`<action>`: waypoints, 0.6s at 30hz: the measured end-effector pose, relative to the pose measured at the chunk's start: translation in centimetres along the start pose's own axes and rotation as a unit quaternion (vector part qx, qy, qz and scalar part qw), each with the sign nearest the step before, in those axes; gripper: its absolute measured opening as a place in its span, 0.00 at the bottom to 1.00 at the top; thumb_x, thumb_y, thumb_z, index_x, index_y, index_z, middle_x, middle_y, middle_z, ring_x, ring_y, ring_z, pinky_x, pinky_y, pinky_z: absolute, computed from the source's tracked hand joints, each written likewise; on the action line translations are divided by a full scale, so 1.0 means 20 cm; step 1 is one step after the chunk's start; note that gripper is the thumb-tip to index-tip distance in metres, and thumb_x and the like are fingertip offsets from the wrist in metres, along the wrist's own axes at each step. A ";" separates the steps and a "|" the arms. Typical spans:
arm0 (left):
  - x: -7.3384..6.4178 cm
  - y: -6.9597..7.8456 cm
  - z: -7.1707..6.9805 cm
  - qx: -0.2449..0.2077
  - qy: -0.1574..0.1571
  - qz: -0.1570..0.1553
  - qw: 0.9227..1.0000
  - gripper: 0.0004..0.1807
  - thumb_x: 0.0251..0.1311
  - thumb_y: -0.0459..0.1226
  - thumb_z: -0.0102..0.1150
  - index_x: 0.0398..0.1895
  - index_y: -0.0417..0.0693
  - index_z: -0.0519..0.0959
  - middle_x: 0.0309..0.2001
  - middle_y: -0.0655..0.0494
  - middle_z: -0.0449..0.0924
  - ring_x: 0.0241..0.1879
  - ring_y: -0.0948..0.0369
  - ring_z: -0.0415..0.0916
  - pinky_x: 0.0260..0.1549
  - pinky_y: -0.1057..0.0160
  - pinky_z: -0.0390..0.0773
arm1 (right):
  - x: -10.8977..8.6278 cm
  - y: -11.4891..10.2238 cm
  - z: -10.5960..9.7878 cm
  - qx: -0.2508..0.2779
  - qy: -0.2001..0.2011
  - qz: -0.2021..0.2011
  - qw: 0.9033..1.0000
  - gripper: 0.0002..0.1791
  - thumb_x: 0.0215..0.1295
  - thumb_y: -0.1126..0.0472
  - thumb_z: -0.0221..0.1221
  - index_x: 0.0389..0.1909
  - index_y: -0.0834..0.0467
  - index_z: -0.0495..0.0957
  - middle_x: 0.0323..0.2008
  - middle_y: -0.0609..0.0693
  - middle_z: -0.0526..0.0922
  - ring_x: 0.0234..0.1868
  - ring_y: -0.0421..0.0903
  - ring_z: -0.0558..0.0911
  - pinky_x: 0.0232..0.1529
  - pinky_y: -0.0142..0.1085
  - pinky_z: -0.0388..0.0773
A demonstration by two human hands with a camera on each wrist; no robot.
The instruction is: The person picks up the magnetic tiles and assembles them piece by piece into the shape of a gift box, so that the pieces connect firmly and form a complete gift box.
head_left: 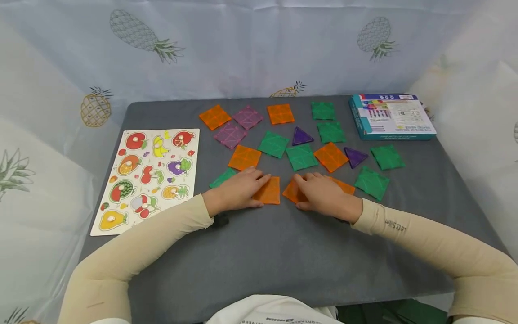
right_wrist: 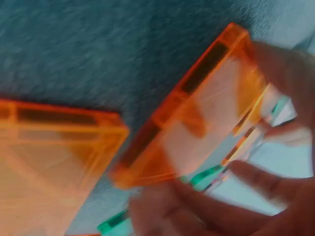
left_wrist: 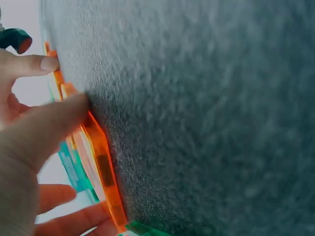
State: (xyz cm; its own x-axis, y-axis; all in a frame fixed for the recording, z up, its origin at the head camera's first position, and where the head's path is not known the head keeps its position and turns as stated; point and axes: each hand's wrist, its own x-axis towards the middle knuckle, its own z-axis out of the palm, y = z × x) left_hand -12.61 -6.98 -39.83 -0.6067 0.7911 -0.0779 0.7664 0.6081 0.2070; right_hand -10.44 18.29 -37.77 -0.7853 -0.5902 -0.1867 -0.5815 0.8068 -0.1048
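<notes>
My left hand (head_left: 239,190) holds an orange square magnetic tile (head_left: 270,192) flat on the table, thumb at its near edge and fingers at the far side. Beside it, my right hand (head_left: 325,194) grips another orange square tile (right_wrist: 209,115) by its edges, thumb on one side and fingers on the other. That tile sits turned at an angle, with a narrow gap between the two. A third orange tile (head_left: 343,185) is partly hidden behind the right hand. Close to the left wrist lies a green tile (head_left: 222,178), partly covered by that hand.
Green tiles (head_left: 301,157), orange tiles (head_left: 244,157), purple triangles (head_left: 356,157) and magenta tiles (head_left: 247,117) are scattered beyond the hands. A fruit puzzle board (head_left: 190,146) lies at the left. At the back right is a flat box (head_left: 398,119) on the grey table (head_left: 259,256).
</notes>
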 end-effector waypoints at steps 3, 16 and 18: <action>-0.03 0.04 0.00 -0.004 0.021 0.012 1.000 0.42 0.55 0.54 0.65 0.67 0.38 0.67 0.52 0.47 0.75 0.50 0.54 0.72 0.55 0.58 0.73 | 0.00 0.02 0.00 0.028 0.011 -0.044 0.999 0.37 0.51 0.50 0.71 0.60 0.57 0.68 0.48 0.56 0.79 0.47 0.57 0.79 0.44 0.49 0.79; -0.21 0.22 0.04 0.021 0.024 0.020 0.999 0.40 0.53 0.59 0.64 0.61 0.41 0.74 0.46 0.50 0.79 0.44 0.56 0.73 0.46 0.60 0.77 | -0.15 -0.02 0.00 0.008 -0.024 -0.191 0.981 0.43 0.49 0.51 0.71 0.67 0.57 0.64 0.56 0.56 0.76 0.56 0.56 0.75 0.53 0.52 0.76; -0.22 0.23 0.05 0.024 0.026 0.018 0.999 0.39 0.53 0.59 0.64 0.61 0.42 0.74 0.46 0.50 0.79 0.45 0.56 0.73 0.47 0.59 0.77 | -0.15 -0.03 0.02 0.007 -0.022 -0.193 0.981 0.43 0.49 0.51 0.71 0.66 0.56 0.64 0.55 0.55 0.77 0.55 0.55 0.75 0.52 0.51 0.77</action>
State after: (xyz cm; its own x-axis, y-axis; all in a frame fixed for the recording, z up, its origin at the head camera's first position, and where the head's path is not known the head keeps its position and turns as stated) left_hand -6.32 -7.64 -39.46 -0.5885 0.8082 -0.0195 0.7958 0.5834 0.1620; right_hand -7.60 19.70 -37.61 -0.4974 -0.8504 -0.1715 -0.8305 0.5239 -0.1890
